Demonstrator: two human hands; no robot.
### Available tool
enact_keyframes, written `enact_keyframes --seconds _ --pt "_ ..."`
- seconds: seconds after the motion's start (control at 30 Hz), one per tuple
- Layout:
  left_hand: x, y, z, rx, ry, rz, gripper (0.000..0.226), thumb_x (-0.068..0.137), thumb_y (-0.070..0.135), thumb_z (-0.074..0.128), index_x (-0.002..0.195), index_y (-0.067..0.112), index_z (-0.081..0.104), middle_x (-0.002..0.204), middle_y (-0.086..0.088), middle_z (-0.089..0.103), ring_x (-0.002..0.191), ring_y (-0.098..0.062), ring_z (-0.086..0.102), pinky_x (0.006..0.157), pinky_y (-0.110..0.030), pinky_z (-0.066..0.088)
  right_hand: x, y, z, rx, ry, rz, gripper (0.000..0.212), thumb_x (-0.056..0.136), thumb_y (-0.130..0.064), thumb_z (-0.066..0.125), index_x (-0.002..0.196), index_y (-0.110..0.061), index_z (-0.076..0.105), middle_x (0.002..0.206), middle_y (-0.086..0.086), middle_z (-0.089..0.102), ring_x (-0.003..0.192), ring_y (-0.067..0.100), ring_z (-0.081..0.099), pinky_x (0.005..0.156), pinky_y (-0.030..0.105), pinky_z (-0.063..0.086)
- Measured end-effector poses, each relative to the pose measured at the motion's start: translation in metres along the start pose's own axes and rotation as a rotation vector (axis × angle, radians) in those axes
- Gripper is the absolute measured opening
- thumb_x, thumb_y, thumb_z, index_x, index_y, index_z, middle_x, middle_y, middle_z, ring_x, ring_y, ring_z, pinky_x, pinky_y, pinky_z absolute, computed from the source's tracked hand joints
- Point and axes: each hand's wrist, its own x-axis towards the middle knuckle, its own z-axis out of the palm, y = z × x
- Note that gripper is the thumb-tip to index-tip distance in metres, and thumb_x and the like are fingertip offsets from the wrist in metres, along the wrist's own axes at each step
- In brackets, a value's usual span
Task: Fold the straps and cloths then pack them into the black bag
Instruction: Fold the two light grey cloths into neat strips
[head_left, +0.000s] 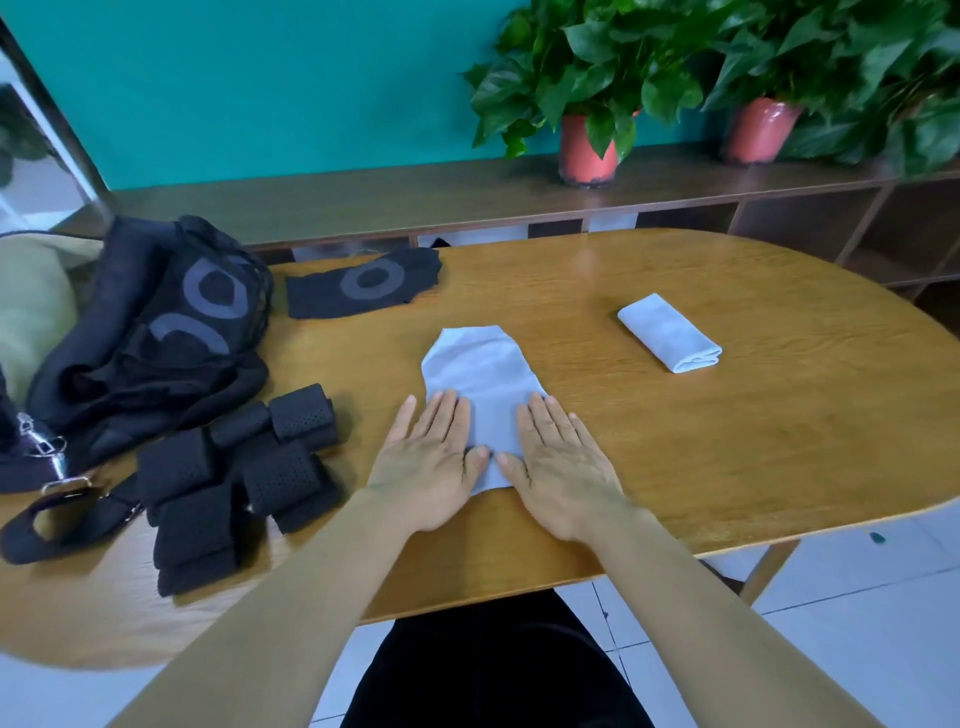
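Nearest the bench (727, 467) edge, both forearms reach in side by side, bare. Left hand (431, 467) and right hand (563, 467) lie palm down on the near end of a white cloth (483, 369). The fingers (447, 410) are straight and close together, gripping nothing, only pressing flat. Thumbs point inward and almost meet over the cloth's near corner. The cloth lies spread in a single flat piece, its far end rounded, with a few soft creases. To the left, near the front edge, sits a cluster of folded black straps (234, 467), perforated fabric, stacked and touching one another. A black webbing loop with a metal ring (52, 525) lies just left of them. Behind the straps the black bag (130, 364) slumps in a heap, mesh showing, grey ring marks visible on the dark fabric, a metal zip pull at its near left side. Beyond the bag, a black cloth (363, 283) with a grey ring lies flat near the far edge. Well right of it rests a folded white cloth (670, 332), a neat oblong set at an angle and apart from everything else. Past the bench runs a low wooden shelf (363, 192) carrying two leafy plants in red pots (587, 150), against a teal wall (285, 78).
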Motion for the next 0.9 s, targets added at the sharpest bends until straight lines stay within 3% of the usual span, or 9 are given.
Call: enact_keyframes --seconds 0.3,0.37,0.47,0.73,0.9 --pt "-0.023 -0.006 -0.004 0.04 -0.047 0.053 0.066 0.1 0.05 0.002 0.15 0.012 -0.016 0.158 -0.002 -0.02 0.144 -0.011 -0.022 0.116 -0.04 -0.018 -0.03 -0.008 -0.005 0.021 -0.039 -0.006 0.068 0.099 -0.052 0.008 0.149 -0.01 -0.013 0.157 0.003 -0.02 0.142 0.014 -0.022 0.117 0.036 -0.011" --pt "-0.022 -0.008 -0.008 0.019 -0.025 0.05 0.065 0.1 0.049 0.003 0.15 0.011 -0.015 0.159 -0.002 -0.019 0.144 -0.01 -0.021 0.116 -0.038 -0.018 -0.026 -0.006 -0.013 0.04 0.022 -0.022 0.065 0.101 -0.048 0.01 0.15 -0.01 -0.01 0.157 0.003 -0.017 0.143 0.013 -0.021 0.117 0.035 -0.012" --pt "-0.008 -0.009 -0.016 -0.02 0.029 0.04 0.063 0.102 0.044 0.006 0.151 0.01 -0.014 0.159 -0.003 -0.018 0.145 -0.01 -0.019 0.117 -0.033 -0.016 -0.001 0.001 -0.025 -0.01 0.134 -0.058 0.062 0.102 -0.043 0.014 0.151 -0.009 -0.006 0.158 0.005 -0.013 0.144 0.014 -0.017 0.117 0.034 -0.01" --pt "0.058 -0.01 -0.015 -0.024 0.108 -0.024 0.062 0.103 0.04 0.012 0.151 0.009 -0.011 0.159 -0.005 -0.017 0.145 -0.015 -0.02 0.116 -0.03 -0.015 0.078 -0.003 -0.033 -0.113 0.149 -0.165 0.057 0.103 -0.033 0.016 0.151 -0.008 -0.004 0.159 0.006 -0.01 0.145 0.016 -0.013 0.118 0.035 -0.008" --pt "0.076 -0.019 -0.004 -0.106 0.108 -0.101 0.067 0.101 0.047 0.009 0.151 0.008 -0.01 0.159 -0.007 -0.016 0.145 -0.016 -0.019 0.117 -0.032 -0.015 0.11 0.0 -0.023 -0.01 0.042 -0.121 0.062 0.101 -0.046 0.009 0.151 -0.013 -0.004 0.158 0.0 -0.013 0.144 0.01 -0.016 0.118 0.034 -0.009"
